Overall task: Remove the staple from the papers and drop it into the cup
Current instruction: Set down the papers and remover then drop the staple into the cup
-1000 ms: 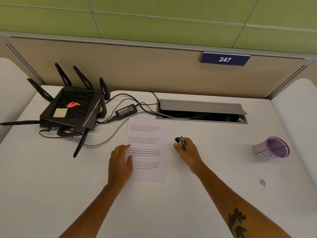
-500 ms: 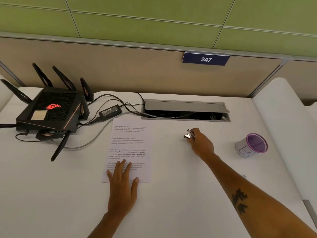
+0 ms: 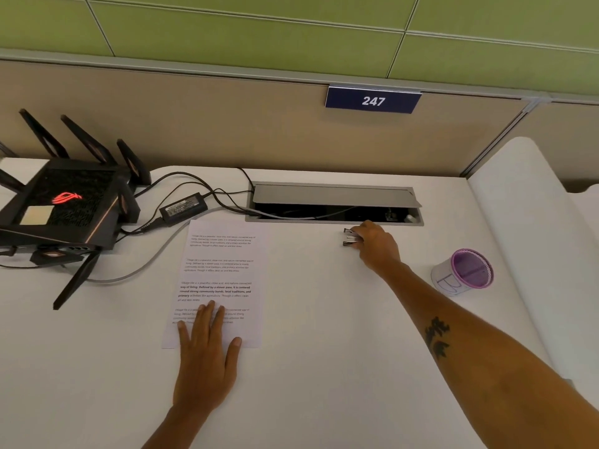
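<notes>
The printed papers (image 3: 223, 264) lie flat on the white desk, left of centre. My left hand (image 3: 207, 348) rests palm down on their lower edge with the fingers spread. My right hand (image 3: 377, 246) is at the back of the desk, just in front of the cable hatch, closed on a metal staple remover (image 3: 350, 237) whose jaws point left. The cup (image 3: 463, 272), white with a purple rim, stands to the right of that hand, about a hand's length away. I cannot make out the staple itself.
A black router (image 3: 64, 205) with antennas sits at the back left, with a power brick (image 3: 183, 207) and cables running to the open cable hatch (image 3: 334, 202). A beige partition with a sign reading 247 rises behind the desk. Another white surface lies at the right.
My right hand carried the staple remover away from the papers, back and to the right, toward the hatch. My left hand slid down to the papers' bottom edge and flattened.
</notes>
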Demonstrator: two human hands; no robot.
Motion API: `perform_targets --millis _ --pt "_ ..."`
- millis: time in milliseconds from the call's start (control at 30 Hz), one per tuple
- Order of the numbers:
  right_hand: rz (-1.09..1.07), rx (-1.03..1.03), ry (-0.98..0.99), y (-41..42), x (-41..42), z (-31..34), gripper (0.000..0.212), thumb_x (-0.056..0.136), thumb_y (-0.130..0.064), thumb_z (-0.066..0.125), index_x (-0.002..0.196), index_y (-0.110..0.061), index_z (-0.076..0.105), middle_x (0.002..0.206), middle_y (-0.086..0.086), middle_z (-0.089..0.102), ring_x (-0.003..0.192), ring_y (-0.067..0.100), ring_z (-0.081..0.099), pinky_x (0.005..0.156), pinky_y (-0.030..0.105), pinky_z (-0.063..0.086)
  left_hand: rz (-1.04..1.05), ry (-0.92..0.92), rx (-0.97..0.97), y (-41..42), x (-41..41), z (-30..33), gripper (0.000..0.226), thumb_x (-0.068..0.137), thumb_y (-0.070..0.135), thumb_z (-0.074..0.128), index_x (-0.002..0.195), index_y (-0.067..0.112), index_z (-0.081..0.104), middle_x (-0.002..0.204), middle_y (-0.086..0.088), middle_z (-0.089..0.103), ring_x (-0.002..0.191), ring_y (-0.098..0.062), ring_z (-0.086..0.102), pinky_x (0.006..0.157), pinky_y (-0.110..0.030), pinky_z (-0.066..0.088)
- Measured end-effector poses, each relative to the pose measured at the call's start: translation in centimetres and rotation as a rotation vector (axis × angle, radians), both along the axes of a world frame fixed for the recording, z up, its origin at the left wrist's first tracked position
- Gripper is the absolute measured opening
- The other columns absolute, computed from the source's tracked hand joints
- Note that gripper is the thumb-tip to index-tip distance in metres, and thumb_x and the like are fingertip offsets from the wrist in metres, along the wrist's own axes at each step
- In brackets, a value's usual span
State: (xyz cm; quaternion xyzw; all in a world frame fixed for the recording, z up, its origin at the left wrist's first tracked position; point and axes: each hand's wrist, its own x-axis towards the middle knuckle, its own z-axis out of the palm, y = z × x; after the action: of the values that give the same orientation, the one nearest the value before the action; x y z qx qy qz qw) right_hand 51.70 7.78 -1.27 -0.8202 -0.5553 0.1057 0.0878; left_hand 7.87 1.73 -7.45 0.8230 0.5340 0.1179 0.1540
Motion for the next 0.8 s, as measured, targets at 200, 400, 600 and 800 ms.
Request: perform_targets --millis 200,400,600,800 --pt "0.079 0.004 -0.055 -0.1 0.8 -0.9 0.031 0.096 -0.013 0.071 0.127 -0.011 0.069 0.119 0.009 0.064 0.107 0.030 0.063 0.088 0.041 0.057 -0.009 0.067 0.012 -0.1 0.2 -0.1 0.077 0.103 0.048 0.036 0.166 0.004 0.026 0.177 -0.011 0.019 0.165 -0.029 0.018 0.130 -0.066 0.015" --pt "0.071 -0.001 -0.031 -0.3 0.9 -1.2 0.039 0.097 -0.018 0.070 0.135 -0.013 0.065 0.129 0.009 0.062 0.120 0.030 0.059 0.100 0.043 0.052 -0.023 0.117 0.016 -0.2 0.3 -0.4 0.082 0.106 0.056 0.024 0.167 0.002 0.017 0.178 -0.014 0.013 0.166 -0.030 0.014 0.131 -0.067 0.013" --pt "-0.047 0.050 0.061 -3.6 -0.6 -1.6 0.077 0.097 -0.043 0.068 0.159 -0.013 0.033 0.166 0.009 0.036 0.154 0.031 0.032 0.127 0.048 0.029 -0.025 0.161 -0.010 -0.2 0.4 -0.3 0.086 0.105 0.061 0.013 0.167 0.001 0.014 0.179 -0.016 0.007 0.165 -0.033 0.015 0.130 -0.068 0.009" --pt "0.057 0.075 -0.065 -10.2 -2.3 -2.8 0.078 0.106 -0.051 0.039 0.165 -0.007 0.012 0.175 0.011 0.009 0.162 0.028 0.005 0.131 0.050 0.012 -0.057 0.174 -0.024 -1.3 2.2 0.4 0.089 0.104 0.064 0.012 0.168 0.002 0.006 0.179 -0.015 -0.002 0.167 -0.032 0.004 0.131 -0.067 0.007"
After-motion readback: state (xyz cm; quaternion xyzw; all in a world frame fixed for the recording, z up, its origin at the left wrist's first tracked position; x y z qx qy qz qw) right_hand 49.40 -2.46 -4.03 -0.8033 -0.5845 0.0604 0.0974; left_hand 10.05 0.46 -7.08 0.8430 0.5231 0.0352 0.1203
